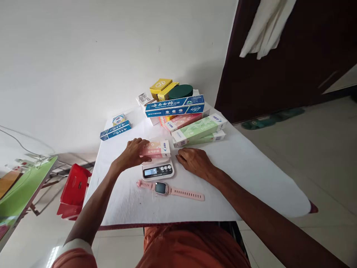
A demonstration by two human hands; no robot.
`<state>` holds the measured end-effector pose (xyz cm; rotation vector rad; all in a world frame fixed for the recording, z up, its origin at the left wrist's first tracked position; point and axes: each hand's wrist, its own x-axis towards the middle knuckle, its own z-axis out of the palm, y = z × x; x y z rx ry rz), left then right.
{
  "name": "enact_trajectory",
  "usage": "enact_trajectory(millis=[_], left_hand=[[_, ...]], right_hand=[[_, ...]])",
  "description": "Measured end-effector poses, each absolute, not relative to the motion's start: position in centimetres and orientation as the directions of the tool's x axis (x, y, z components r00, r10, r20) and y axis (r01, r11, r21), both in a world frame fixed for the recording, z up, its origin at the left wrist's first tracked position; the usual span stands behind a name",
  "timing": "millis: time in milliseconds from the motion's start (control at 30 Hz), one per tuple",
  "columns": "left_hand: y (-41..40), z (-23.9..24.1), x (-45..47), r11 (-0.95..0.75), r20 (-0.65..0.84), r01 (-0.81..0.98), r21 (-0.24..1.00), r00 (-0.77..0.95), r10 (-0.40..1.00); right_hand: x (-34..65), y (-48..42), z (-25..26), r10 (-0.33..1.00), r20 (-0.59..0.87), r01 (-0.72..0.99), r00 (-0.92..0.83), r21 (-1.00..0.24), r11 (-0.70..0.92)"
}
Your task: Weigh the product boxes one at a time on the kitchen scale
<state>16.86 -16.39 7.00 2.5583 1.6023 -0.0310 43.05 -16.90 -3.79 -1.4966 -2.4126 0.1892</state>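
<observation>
A pink toothpaste box [158, 149] lies on a small white digital scale [158, 170] whose display is lit. My left hand [133, 152] rests on the left end of that box, fingers curled over it. My right hand [195, 160] lies flat on the white tablecloth [251, 163] just right of the scale, fingers stretched out and holding nothing. A pink smartwatch [164, 188] lies flat in front of the scale.
Behind the scale lie stacked boxes: green ones [199, 130], a pink one [181, 121], a long blue one [175, 106], yellow ones [161, 88] and a dark green round tin [180, 91]. Another blue box [115, 131] lies far left. A red stool [74, 186] stands left of the table.
</observation>
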Motion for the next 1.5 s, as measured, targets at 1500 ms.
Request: enact_trajectory(millis=[1500], left_hand=[[-12.3, 10.5, 25.2, -0.581, 0.301, 0.806, 0.112, 0.53, 0.793]], right_hand=[[43.3, -16.8, -2.8, 0.89, 0.12, 0.837, -0.44, -0.306, 0.454]])
